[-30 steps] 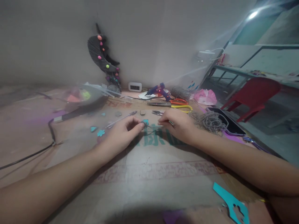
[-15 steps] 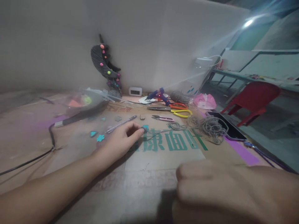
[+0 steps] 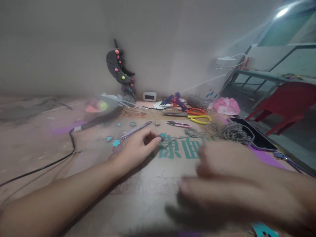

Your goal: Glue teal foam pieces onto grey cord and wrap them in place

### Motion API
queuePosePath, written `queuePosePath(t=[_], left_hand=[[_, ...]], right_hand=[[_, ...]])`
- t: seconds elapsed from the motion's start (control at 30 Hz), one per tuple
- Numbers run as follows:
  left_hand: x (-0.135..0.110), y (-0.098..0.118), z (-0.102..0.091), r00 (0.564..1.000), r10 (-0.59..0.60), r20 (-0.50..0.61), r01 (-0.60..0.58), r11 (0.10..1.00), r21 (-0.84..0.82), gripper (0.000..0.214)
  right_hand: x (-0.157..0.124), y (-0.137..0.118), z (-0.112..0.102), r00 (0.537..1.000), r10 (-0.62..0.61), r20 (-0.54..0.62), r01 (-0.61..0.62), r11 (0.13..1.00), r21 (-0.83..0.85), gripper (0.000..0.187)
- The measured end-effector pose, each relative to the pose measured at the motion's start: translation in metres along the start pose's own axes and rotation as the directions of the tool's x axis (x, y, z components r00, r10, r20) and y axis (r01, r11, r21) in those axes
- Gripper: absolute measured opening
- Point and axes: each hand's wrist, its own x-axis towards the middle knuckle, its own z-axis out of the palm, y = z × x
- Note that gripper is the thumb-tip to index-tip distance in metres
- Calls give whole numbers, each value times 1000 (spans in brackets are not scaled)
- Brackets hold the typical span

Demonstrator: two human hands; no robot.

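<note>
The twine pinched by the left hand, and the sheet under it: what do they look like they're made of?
The twine looks like rough grey-brown jute or hemp, matte and fuzzy in its loose tangle. The sheet looks like plain brown cardboard, dull, with printed green characters. The left hand pinches a small teal piece, likely craft foam.

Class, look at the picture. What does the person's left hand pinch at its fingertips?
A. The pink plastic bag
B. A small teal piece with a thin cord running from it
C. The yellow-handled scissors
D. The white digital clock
B: the left hand pinches a small teal piece on the cardboard, with a thin cord trailing right; scissors, clock and bag lie farther off, untouched.
</note>
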Motion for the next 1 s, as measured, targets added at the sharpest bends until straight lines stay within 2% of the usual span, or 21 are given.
queuePosePath(t=[0.07,0.17,0.23,0.37,0.5,0.6,0.77,0.83,0.9,1.0], left_hand=[[-1,5,0,999,54,5,-54,997,47,21],[-1,9,0,999,52,-2,-52,997,58,19],[0,9,0,999,39,-6,-39,998,48,19],[0,8,0,1000,31,-3,-31,999,37,19],[0,8,0,999,37,-7,-37,999,10,19],[1,8,0,1000,26,-15,-26,1000,3,20],[2,1,1,999,-25,-26,24,999,-24,24],[3,-2,1,998,-49,-33,47,997,-58,26],[4,-3,2,997,-75,-35,72,994,-79,27],[4,-2,2,996,-90,-24,88,994,-72,27]], right_hand=[[41,35,22,978,-162,134,157,986,49,26],[68,76,49,989,-48,139,51,999,-18,35],[65,86,61,980,-1,200,-2,1000,14,39],[54,78,72,953,19,301,-54,993,108,37],[52,71,76,943,85,322,-140,978,153,10],[52,72,76,951,84,298,-131,981,142,15],[55,80,69,967,-134,216,127,991,46,28],[58,92,63,971,-151,188,163,985,-50,29],[61,109,55,982,-79,173,107,981,-162,26],[64,139,46,983,140,122,-98,950,-296,32]])
